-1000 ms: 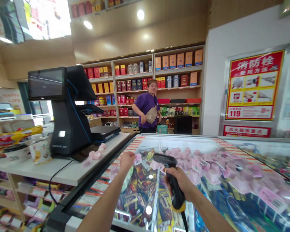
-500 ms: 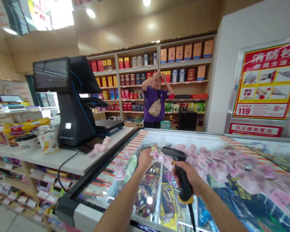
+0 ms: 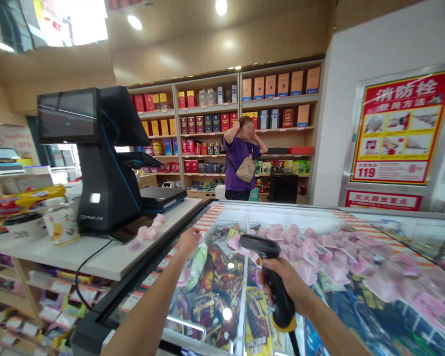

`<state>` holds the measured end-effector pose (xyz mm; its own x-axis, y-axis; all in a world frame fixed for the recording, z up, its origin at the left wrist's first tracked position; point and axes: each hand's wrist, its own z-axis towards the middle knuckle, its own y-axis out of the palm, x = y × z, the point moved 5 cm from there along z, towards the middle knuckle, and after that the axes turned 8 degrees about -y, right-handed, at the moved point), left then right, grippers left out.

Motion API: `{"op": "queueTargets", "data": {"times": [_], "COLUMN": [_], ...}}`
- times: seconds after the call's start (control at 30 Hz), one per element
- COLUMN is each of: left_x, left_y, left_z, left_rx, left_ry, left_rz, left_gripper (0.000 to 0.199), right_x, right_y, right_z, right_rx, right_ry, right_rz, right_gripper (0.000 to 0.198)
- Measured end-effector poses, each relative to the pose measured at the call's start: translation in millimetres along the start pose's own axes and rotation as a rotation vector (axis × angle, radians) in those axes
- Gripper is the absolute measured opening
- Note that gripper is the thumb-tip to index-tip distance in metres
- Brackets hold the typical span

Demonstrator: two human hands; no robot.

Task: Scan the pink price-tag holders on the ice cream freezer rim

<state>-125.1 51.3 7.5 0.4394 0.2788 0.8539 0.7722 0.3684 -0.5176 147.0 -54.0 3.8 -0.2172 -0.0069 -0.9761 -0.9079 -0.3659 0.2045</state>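
Observation:
My right hand (image 3: 292, 287) is wrapped round the grip of a black and yellow barcode scanner (image 3: 280, 277), its head angled to the left above the freezer's glass top. The scanner's cable hangs down toward me. My left hand (image 3: 188, 243) is over the left side of the glass, fingers drawn together on a small pink cup-shaped piece (image 3: 200, 238), mostly hidden by them. Another pink piece (image 3: 183, 276) is partly covered by my left forearm. Many similar pink pieces (image 3: 335, 269), some with barcode labels, lie spread over the glass to the right.
Packaged goods (image 3: 222, 282) show through the freezer glass. On the counter (image 3: 114, 259) at left stand a checkout terminal (image 3: 107, 188), a phone (image 3: 124, 235) and a few pink pieces (image 3: 148, 231). Beyond the freezer stands a person (image 3: 241, 163) in purple, hands at the head, before shelves of boxes.
My left hand has moved left across the glass, away from the pink cluster. My right hand still holds the scanner, nearly in place. The person's arms have lowered slightly.

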Motion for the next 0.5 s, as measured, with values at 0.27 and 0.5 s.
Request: {"op": "queueTargets", "data": {"times": [0.27,0.5], "left_x": [20.7,19.2], "left_y": [8.0,22.0], "left_z": [-26.9,-35.4], "left_rx": [-0.275,-0.355], "left_ry": [-0.033,-0.033], "left_rz": [-0.595,-0.694], "left_gripper": [0.018,0.014], "right_x": [-1.7,-4.3], "right_y": [4.4,9.5], "right_z": [-1.8,-4.5], "right_rx": [-0.016,-0.02], "right_ry": [-0.032,0.018], "right_rz": [0.04,0.05], "right_gripper": [0.028,0.026]}}
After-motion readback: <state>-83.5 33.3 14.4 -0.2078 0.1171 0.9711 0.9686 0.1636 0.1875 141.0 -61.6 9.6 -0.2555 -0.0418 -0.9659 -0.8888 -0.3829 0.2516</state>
